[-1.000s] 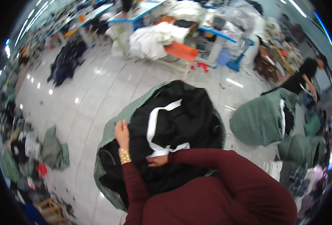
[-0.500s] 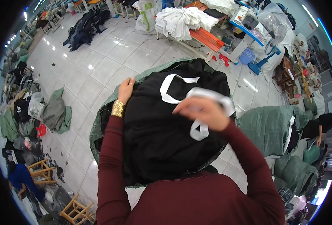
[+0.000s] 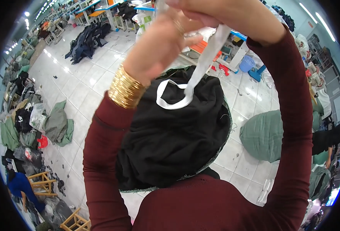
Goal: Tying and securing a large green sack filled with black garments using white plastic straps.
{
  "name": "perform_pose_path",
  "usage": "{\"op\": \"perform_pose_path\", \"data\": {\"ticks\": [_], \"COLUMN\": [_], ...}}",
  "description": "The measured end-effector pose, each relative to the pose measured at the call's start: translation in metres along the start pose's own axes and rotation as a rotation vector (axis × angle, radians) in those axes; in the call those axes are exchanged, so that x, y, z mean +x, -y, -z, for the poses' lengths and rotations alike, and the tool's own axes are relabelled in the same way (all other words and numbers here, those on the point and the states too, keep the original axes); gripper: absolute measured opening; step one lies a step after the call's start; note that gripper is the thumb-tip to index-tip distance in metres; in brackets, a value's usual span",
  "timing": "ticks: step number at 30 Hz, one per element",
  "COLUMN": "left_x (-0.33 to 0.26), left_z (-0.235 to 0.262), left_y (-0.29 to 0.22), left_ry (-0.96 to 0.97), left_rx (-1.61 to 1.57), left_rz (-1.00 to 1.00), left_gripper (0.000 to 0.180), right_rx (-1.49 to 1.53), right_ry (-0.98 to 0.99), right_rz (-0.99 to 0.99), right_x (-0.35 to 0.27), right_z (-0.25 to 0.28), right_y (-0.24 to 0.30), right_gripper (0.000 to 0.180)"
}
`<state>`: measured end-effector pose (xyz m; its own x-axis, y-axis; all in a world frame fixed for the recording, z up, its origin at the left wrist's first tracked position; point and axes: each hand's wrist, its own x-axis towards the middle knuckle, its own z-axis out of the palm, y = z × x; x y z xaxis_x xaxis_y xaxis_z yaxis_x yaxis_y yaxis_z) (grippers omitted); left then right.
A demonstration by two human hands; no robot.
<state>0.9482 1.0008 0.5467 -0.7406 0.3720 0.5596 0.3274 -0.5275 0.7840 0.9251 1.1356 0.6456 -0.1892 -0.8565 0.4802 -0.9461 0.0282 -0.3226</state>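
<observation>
My right hand (image 3: 231,15) is raised at the top of the view, closed on a white fabric strap (image 3: 207,57). The strap runs from it down onto a pile of black cloth (image 3: 174,134), where part of it lies in a loose loop. Beside the right hand, my left hand (image 3: 154,50) is also raised, smeared by motion. Its fingertips partly overlap the right hand, so what they hold is unclear. Gold bangles circle the left wrist. The black cloth fills a green woven sack (image 3: 225,134), whose rim shows around it, right in front of my body.
On the right stands a stuffed green sack (image 3: 262,134). Dark cloth (image 3: 87,42) lies heaped on the tiled floor at the far left, and a grey-green sack (image 3: 57,123) lies nearer. Wooden stools (image 3: 43,181) and a person in blue (image 3: 20,184) are at lower left. Behind are sewing tables.
Both hands have risen away from the black cloth toward the top of the view. The left hand has left the sack's rim. The white strap is now pulled up and taut below my right hand.
</observation>
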Motion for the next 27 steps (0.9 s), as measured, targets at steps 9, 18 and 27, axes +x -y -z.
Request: {"op": "perform_pose_path", "data": {"ticks": [9, 18, 27], "left_x": [-0.011, -0.107, -0.204], "left_z": [0.026, 0.154, 0.224], "left_y": [-0.065, -0.090, -0.096], "left_ry": [-0.148, -0.815, -1.218], "left_rx": [0.124, 0.374, 0.218], "left_rz": [0.009, 0.124, 0.019], "left_gripper": [0.029, 0.036, 0.033], "right_rx": [0.073, 0.282, 0.507], "right_ry": [0.188, 0.038, -0.185], "right_rz": [-0.424, -0.759, -1.034], "right_x": [0.010, -0.105, -0.238], "right_z": [0.007, 0.028, 0.086], "right_y": [0.034, -0.088, -0.142], "right_gripper": [0.066, 0.029, 0.027]}}
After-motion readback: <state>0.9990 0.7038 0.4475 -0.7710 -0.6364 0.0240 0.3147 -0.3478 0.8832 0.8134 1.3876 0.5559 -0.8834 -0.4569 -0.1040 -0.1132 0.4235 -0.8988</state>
